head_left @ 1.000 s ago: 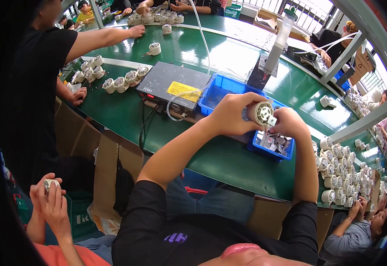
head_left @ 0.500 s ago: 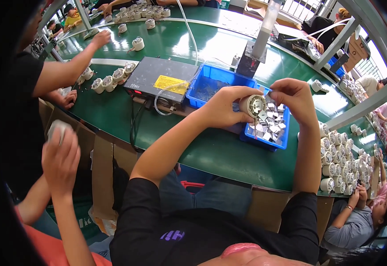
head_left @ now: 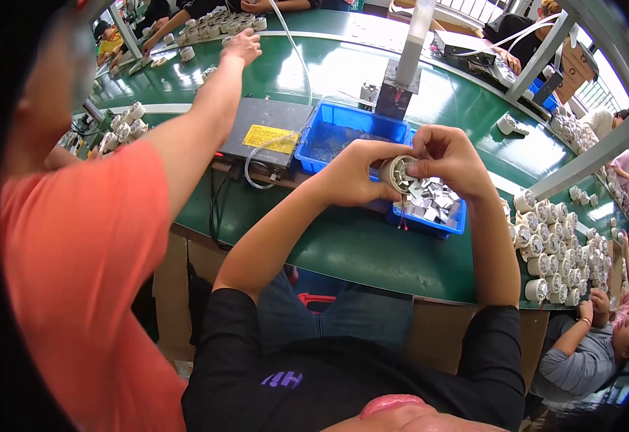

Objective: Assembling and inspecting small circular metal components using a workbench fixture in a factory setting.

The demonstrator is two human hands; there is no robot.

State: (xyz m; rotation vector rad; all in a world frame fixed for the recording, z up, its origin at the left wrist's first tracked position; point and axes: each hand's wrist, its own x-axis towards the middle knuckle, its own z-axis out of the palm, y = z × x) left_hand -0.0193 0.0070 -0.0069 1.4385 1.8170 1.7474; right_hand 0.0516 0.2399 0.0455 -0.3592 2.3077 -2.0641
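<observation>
My left hand (head_left: 354, 173) is closed around a round cream-coloured motor housing (head_left: 394, 177), its open face turned to the right. Thin wires with a red tip dangle below the housing. Against that open face, my right hand (head_left: 444, 160) pinches with thumb and fingers. What sits between those fingertips is hidden. Just under both hands is a blue bin (head_left: 440, 232) of small shiny metal plates (head_left: 433, 200). Behind my left hand stands a second blue bin (head_left: 307, 160) with fine thin pieces at its bottom.
A grey control box (head_left: 268, 119) with a yellow label and hose stands left of the bins. Many similar housings (head_left: 555, 245) crowd the green table's right side. A metal post (head_left: 395, 93) rises behind the bins. A co-worker's arm (head_left: 210, 119) reaches across at left.
My right hand has moved left, from above the plates onto the housing's face. The housing has shifted slightly left. A co-worker in orange has leaned in, arm stretched over the table.
</observation>
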